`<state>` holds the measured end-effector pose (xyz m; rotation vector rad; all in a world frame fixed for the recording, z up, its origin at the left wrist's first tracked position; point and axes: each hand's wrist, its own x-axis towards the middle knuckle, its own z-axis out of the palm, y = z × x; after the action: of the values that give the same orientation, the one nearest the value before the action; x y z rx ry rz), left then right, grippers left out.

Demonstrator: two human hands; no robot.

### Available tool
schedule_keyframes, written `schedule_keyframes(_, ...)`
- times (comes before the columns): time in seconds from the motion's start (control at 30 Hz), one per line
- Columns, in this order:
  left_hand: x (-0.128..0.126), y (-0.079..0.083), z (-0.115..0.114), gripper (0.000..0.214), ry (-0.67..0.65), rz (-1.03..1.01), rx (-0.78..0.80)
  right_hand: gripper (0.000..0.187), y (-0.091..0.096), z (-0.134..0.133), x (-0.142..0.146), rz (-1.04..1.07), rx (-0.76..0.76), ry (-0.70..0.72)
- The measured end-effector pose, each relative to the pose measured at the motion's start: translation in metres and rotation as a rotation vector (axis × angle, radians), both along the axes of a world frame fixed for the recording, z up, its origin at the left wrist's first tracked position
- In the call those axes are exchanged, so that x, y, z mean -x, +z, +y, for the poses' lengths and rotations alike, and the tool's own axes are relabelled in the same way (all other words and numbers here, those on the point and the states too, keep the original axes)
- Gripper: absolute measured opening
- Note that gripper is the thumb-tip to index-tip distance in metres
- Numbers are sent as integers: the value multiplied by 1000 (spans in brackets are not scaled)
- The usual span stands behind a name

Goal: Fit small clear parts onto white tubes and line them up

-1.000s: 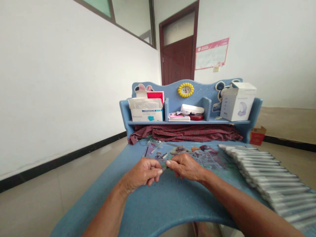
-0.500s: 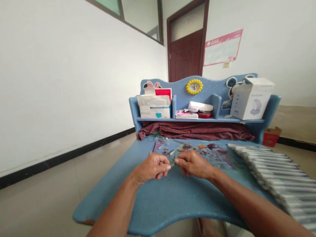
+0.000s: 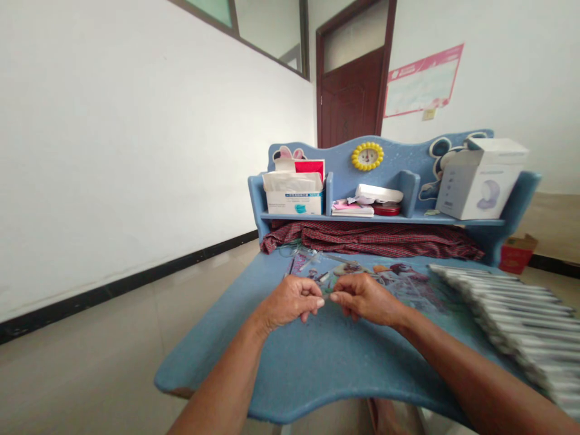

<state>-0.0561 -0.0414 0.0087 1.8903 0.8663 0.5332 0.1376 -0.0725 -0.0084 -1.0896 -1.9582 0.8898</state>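
Above the middle of the blue desk (image 3: 308, 362), my left hand (image 3: 293, 302) is closed in a pinch, thumb against forefinger. Facing it, my right hand (image 3: 365, 300) is pinched too. Their fingertips almost meet, with a tiny thin piece (image 3: 327, 296) between them, too small and blurred to name. Just beyond the fingers, a short white piece (image 3: 324, 277) lies on the desk's printed cartoon picture (image 3: 399, 275). Thin clear strips (image 3: 310, 260) and loops of thin cord (image 3: 290, 249) lie farther back.
Many grey-white tubes (image 3: 507, 314) lie side by side on the desk's right. A folded checked cloth (image 3: 371, 240) is under the shelf (image 3: 385, 222), which holds a mask box (image 3: 294, 202), papers (image 3: 351, 211), a red tin (image 3: 386, 209) and a white box (image 3: 483, 187).
The view has turned slightly left, so the desk and hands appear farther right. Both hands keep their pinch, fingertips still close together.
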Motion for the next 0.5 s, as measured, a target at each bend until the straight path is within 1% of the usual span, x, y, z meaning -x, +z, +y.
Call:
schedule_keyframes(0.1, -3, -5, 2, 20, 40, -18, -58, 35, -2, 1, 0, 14, 34, -9)
schedule_keyframes(0.17, -6, -6, 1, 18, 75, -14, -157, 35, -1, 1, 0, 45, 107, -30)
schedule_keyframes(0.27, -11, -5, -2, 13, 89, 39, -432, 36, 1, 2, -1, 135, 237, -29)
schedule_keyframes(0.37, -15, -2, -7, 12, 62, 94, -725, 37, 1, 2, -2, 235, 333, -13)
schedule_keyframes(0.43, -18, -1, -11, 14, 48, 134, -864, 36, 0, 3, -3, 287, 382, -8)
schedule_keyframes(0.5, -20, 0, -13, 16, 48, 188, -957, 35, -2, 3, -3, 330, 419, -4)
